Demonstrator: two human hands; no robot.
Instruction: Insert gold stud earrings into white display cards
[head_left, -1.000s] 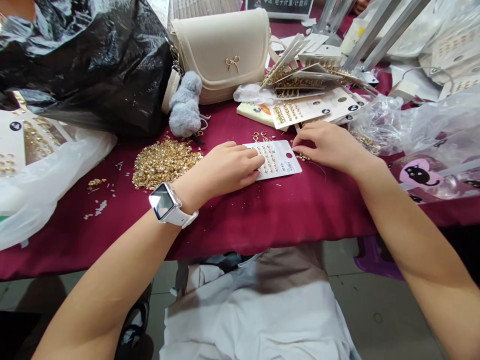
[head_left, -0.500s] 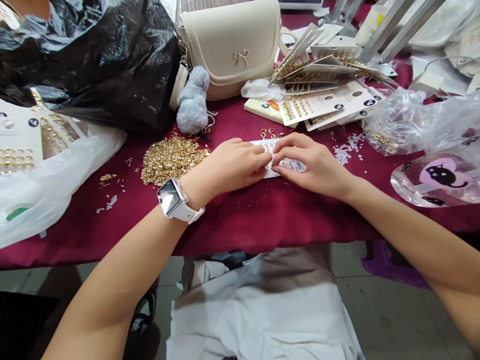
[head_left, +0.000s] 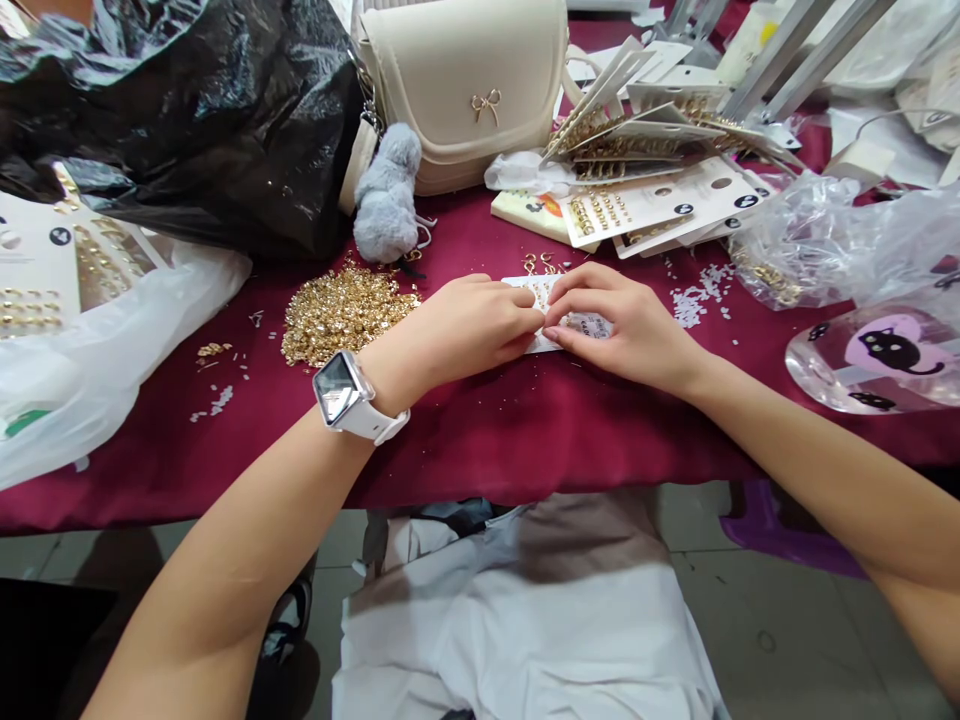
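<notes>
Well, left hand (head_left: pixel 469 325) curled narrow, fingertips down on a white earring card (head_left: pixel 592 326); right hand (head_left: pixel 622 330) much the same, its fingertips just meeting the left's over the card. No telling whether anything small sits pinched between them. Card lying flat on a burgundy tablecloth (head_left: pixel 480 445), gold hook earrings (head_left: pixel 538 264) at its far edge. Just left of the hands, a heap of gold earring pieces (head_left: pixel 345 315); farther off, a fanned stack of earring cards (head_left: pixel 660 190), a cream handbag (head_left: pixel 457 90) and a grey plush charm (head_left: pixel 386 195). White smartwatch (head_left: pixel 339 392) around the left wrist.
</notes>
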